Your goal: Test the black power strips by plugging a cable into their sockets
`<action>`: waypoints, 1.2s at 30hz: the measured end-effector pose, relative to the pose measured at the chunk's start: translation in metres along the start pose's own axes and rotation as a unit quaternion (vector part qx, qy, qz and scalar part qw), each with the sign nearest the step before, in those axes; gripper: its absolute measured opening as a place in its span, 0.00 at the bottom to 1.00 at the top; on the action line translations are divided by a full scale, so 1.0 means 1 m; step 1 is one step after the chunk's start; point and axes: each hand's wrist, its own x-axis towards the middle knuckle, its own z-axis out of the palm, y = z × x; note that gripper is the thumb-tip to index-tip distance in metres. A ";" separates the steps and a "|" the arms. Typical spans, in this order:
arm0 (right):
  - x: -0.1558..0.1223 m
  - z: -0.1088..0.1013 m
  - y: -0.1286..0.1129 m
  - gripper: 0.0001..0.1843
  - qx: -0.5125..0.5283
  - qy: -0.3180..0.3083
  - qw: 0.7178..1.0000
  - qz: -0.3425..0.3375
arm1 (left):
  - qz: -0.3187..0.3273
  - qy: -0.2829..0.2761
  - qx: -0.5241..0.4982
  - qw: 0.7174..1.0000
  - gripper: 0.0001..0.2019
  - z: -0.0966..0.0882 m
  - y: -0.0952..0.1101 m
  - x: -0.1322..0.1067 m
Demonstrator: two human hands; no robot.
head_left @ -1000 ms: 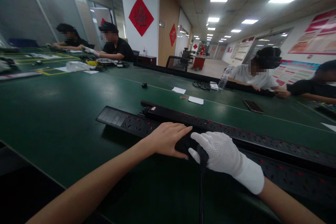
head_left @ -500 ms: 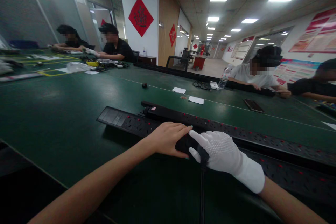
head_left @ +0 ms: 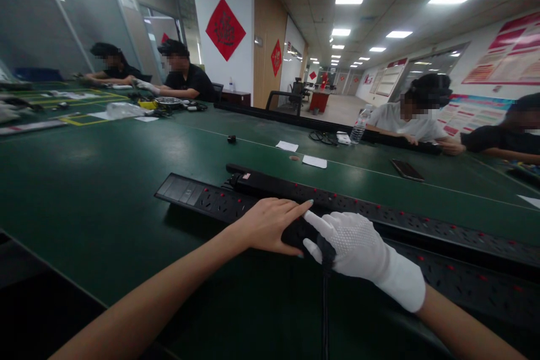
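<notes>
A long black power strip (head_left: 219, 201) with red-marked sockets lies across the green table in front of me. My bare left hand (head_left: 268, 226) is clasped over it, fingers on the far side and thumb on the near side. Right beside it, my white-gloved right hand (head_left: 358, 244) closes round a black plug (head_left: 326, 252) at the strip, index finger reaching to my left fingertips. From the plug a black cable (head_left: 325, 309) hangs down toward me. The plug's contact with the sockets is hidden. Behind lies a second black power strip (head_left: 278, 186), roughly parallel.
Beyond the strips lie white paper slips (head_left: 314, 161), a small black piece (head_left: 232, 139), a phone (head_left: 407, 169) and a water bottle (head_left: 360, 126). Far left are a plastic bag (head_left: 124, 109) and cables. Several people with head-worn gear sit round the table.
My left index finger has shifted slightly to the right and outward. Both hands otherwise keep their hold, and the strips and plug look unmoved.
</notes>
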 end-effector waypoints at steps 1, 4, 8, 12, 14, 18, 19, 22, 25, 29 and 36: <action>0.000 0.000 0.000 0.23 0.000 0.001 1.000 0.000 | 0.000 -0.002 0.000 1.000 0.45 0.000 0.000 0.000; 0.001 -0.001 -0.001 0.22 -0.002 0.003 1.000 0.000 | 0.003 -0.009 0.001 1.000 0.45 -0.001 0.001 0.000; 0.001 0.000 -0.001 0.21 -0.009 0.012 1.000 0.001 | 0.006 -0.010 0.005 1.000 0.43 -0.002 0.000 0.000; 0.001 0.000 -0.001 0.21 -0.011 0.007 1.000 0.002 | 0.008 -0.005 0.006 1.000 0.42 -0.001 0.000 0.000; 0.001 0.001 -0.001 0.21 -0.011 -0.002 1.000 0.001 | 0.008 -0.004 0.008 1.000 0.42 0.000 0.000 0.000; 0.001 0.001 0.000 0.21 -0.019 0.002 1.000 0.003 | 0.008 -0.003 0.008 1.000 0.41 0.000 0.000 0.000; 0.001 0.000 0.000 0.21 -0.019 0.001 1.000 0.003 | 0.008 -0.002 0.007 1.000 0.41 0.000 0.000 0.000; 0.001 -0.001 -0.002 0.21 -0.016 -0.001 1.000 0.001 | 0.008 0.000 0.005 1.000 0.41 0.000 0.000 0.000; 0.001 -0.001 -0.002 0.21 -0.019 0.006 1.000 0.001 | 0.009 0.000 0.007 1.000 0.41 0.000 0.000 0.000; 0.001 0.000 -0.002 0.21 -0.017 0.005 1.000 -0.001 | 0.006 -0.001 0.007 1.000 0.41 0.000 0.001 0.000; 0.003 -0.004 -0.003 0.20 -0.012 0.004 1.000 0.003 | 0.004 -0.008 0.002 1.000 0.41 -0.003 0.001 0.000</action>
